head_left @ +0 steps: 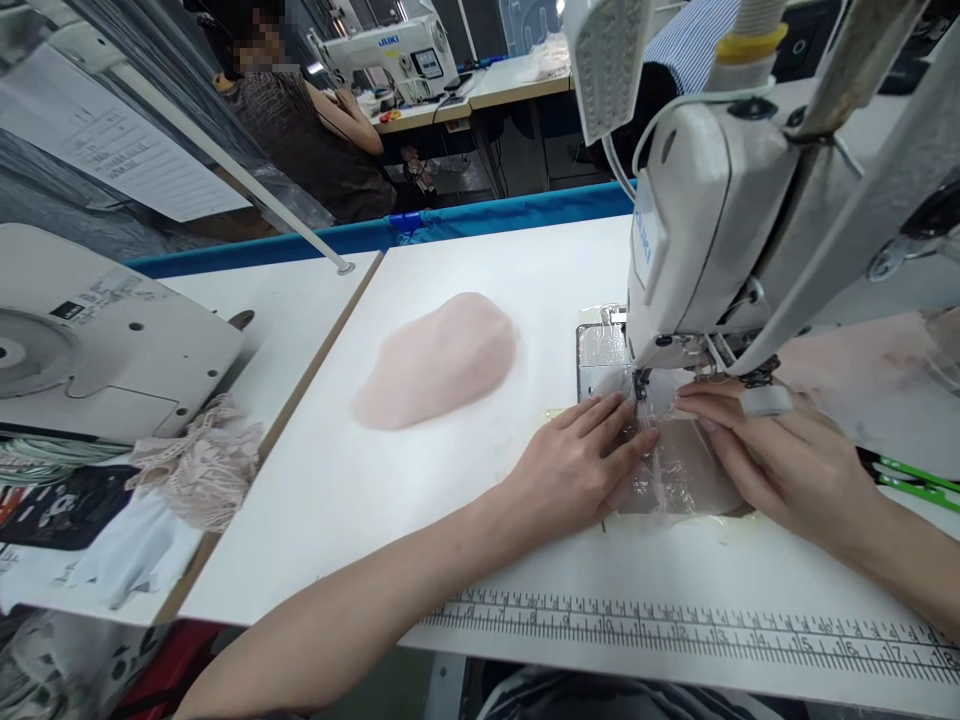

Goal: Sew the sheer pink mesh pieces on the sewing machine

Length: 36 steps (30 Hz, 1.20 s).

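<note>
My left hand point(577, 465) lies flat with fingers stretched out on a small sheer pink fabric piece point(679, 470) just in front of the needle point(641, 385) of a white sewing machine point(697, 230). My right hand point(780, 460) presses the same piece from the right, fingers extended toward the presser foot, a white thimble-like ring on one finger. Both hands hold the fabric down against the machine bed. A pile of pale pink fabric point(439, 360) rests on the white table to the left of my left hand.
A ruler strip point(675, 625) runs along the table's front edge. Beige lace trim point(202, 465) and another machine's base point(90, 340) are at the left. Green-handled tools point(911, 480) lie at the right. Another person point(300, 120) sits at a far sewing station.
</note>
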Each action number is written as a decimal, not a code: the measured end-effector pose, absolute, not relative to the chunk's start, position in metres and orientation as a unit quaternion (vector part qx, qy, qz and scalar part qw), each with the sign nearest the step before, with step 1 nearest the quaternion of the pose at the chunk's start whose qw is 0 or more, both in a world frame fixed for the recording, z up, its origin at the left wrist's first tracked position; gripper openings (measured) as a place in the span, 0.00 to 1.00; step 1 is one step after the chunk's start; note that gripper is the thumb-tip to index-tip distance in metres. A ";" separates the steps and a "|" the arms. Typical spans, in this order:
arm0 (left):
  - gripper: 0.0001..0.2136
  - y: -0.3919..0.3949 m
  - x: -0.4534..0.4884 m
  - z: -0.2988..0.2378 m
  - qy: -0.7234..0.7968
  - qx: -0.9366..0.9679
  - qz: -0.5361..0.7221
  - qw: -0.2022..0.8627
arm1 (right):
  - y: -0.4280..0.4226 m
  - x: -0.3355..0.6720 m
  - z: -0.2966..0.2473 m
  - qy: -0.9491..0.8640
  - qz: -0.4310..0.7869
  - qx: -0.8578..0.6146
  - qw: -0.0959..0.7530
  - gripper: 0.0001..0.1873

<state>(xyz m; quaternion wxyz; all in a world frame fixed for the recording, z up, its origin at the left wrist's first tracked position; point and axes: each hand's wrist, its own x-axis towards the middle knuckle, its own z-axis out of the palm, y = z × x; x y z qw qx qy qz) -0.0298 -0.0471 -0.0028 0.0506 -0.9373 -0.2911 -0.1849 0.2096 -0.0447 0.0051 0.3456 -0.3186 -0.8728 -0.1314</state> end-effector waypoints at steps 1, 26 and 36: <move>0.15 -0.047 -0.030 -0.003 -0.290 -0.937 -0.185 0.051 | -0.045 0.210 0.005 -0.872 -0.130 -0.320 0.346 0.25; 0.15 -0.046 -0.029 -0.004 -0.282 -0.932 -0.220 0.066 | -0.055 0.207 0.000 -0.939 -0.041 -0.273 0.207 0.29; 0.15 -0.046 -0.030 -0.005 -0.279 -0.933 -0.215 0.079 | -0.056 0.198 0.000 -0.923 -0.089 -0.216 0.306 0.10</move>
